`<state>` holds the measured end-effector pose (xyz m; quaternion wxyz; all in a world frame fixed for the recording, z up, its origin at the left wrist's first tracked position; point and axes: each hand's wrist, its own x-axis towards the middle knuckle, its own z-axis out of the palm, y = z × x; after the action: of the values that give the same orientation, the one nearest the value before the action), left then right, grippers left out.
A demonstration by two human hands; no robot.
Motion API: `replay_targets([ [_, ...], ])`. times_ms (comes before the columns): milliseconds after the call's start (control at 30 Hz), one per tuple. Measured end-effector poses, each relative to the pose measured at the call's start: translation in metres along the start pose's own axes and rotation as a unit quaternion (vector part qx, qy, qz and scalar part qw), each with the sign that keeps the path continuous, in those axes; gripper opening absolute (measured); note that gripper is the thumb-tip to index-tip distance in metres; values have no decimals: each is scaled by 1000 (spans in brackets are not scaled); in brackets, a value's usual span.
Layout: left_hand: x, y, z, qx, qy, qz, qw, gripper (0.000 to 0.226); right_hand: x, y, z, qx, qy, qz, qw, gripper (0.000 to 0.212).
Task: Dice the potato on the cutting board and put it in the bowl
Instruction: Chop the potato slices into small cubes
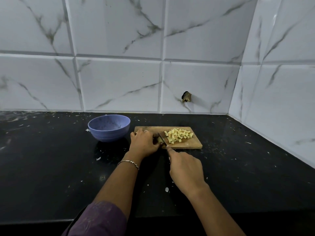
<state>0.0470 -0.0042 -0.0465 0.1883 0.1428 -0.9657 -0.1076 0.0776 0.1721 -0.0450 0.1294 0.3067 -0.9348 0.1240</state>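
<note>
Bowl (109,135) beside cutting board's (190,144) left edge.
Left hand (144,142) holding potato piece (159,139), right hand (185,169) gripping knife (162,138), diced pile (179,135) right of blade.

1. The left hand (144,143) curls its fingers over a small uncut potato piece (159,140) on the wooden cutting board (194,144).
2. The right hand (185,169) grips the knife (162,137) with the index finger stretched toward the blade's spine.
3. The blade stands just right of the left fingertips, against the piece.
4. Diced potato (179,135) lies heaped past the blade, on the side away from the left fingers.
5. A blue bowl (109,127) sits on the black counter (51,167) just left of the left knuckles.
</note>
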Motion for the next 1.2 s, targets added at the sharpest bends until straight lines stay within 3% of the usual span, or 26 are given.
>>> replay_targets([
  [167,-4,1,0,-10,6,-7,1000,33,-10,-4,3,-47,-7,-4,999,69],
  [400,-5,2,-7,0,-25,-29,999,50,-18,1,7,62,44,62,995,56],
  [567,-5,4,-7,-12,-40,-38,998,42,-20,3,6,86,52,60,993,51],
  [833,-3,4,-7,-28,-40,-43,998,40,-14,2,5,85,5,49,995,57],
  [1200,-3,3,-8,-26,-44,-51,997,42,1,-3,1,-2,-31,1,1000,66],
])
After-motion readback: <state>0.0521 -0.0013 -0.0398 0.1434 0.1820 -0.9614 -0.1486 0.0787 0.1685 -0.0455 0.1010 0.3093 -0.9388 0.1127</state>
